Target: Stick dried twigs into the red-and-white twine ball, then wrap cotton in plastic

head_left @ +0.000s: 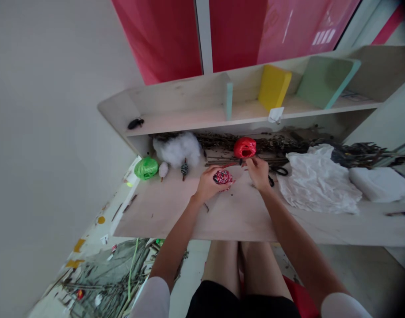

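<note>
My left hand [209, 183] is closed around a ball wrapped in red, black and white strands [223, 177], holding it just over the desk. A thin red plastic strand [231, 164] runs from beside the ball toward my right hand [258, 172]. The fingers of that right hand are pinched together at the strand's end, just in front of a roll of red plastic twine [245, 148]. Black-handled scissors [279, 171] lie beside my right wrist, partly hidden by it.
White stuffing [181, 150], a green twine roll [146, 168], a small white wrapped piece [163, 170] and a dark striped wrapped piece [184, 168] sit at the left. Dry twigs [215, 141] line the back. Crumpled white paper [322, 181] lies at the right, under a shelf [182, 123].
</note>
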### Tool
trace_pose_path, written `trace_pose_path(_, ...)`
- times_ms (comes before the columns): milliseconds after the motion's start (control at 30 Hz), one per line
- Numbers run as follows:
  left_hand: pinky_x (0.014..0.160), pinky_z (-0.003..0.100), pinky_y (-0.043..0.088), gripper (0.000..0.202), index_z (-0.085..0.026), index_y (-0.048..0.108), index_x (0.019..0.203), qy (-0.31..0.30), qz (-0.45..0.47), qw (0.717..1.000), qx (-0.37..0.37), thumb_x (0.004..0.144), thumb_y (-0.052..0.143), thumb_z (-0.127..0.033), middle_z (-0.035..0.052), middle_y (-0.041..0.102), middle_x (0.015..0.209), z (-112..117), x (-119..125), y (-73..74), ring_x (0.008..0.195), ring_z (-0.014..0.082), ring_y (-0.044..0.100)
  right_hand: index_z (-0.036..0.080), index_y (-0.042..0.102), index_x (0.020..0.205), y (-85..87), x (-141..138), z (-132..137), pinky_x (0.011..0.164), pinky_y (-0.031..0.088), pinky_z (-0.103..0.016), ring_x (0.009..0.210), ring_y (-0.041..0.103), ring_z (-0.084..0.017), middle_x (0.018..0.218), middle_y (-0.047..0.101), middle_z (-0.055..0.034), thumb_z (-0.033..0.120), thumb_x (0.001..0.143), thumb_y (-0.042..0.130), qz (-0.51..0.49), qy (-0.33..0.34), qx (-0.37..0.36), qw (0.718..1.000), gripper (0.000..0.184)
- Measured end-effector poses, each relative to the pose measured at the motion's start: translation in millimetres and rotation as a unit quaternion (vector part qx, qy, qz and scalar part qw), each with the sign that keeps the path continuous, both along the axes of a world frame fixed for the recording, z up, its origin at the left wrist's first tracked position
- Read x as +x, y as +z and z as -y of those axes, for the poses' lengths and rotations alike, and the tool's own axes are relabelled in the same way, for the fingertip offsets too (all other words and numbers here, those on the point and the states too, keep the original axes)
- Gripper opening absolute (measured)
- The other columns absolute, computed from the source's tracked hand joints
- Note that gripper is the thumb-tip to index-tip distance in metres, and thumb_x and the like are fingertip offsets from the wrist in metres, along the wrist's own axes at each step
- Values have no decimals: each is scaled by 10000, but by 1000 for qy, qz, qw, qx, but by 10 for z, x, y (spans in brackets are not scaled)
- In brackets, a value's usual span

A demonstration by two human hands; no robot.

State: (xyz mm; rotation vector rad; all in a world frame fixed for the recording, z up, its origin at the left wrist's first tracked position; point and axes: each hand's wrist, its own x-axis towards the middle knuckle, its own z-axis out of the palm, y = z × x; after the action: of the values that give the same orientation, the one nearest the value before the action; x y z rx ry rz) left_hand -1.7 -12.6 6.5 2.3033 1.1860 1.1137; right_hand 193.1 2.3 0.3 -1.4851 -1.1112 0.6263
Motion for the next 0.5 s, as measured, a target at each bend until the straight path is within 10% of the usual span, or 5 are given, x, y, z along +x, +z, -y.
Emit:
trace_pose_path(333, 811, 308, 530, 389, -185, 641, 900, 23, 61, 996, -64, 653, 768, -456, 43, 681, 921, -37, -117, 96, 849, 161, 645, 214, 585, 770, 42, 370, -138, 565, 475, -325, 533, 486, -152, 615, 547, -35, 472, 803, 390, -239, -71, -19, 968, 325)
trace_pose_path(500, 837, 314, 510, 395, -183, 654, 895, 22, 70, 996, -59, 624, 789, -436, 48, 676, 929, -91, -193, 106, 872, 168, 633, 218, 646, 773, 158, 247, 5, 650, 494, -314, 727, 619, -188, 785, 665, -70, 522, 825, 492, -185, 142, -107, 966, 344)
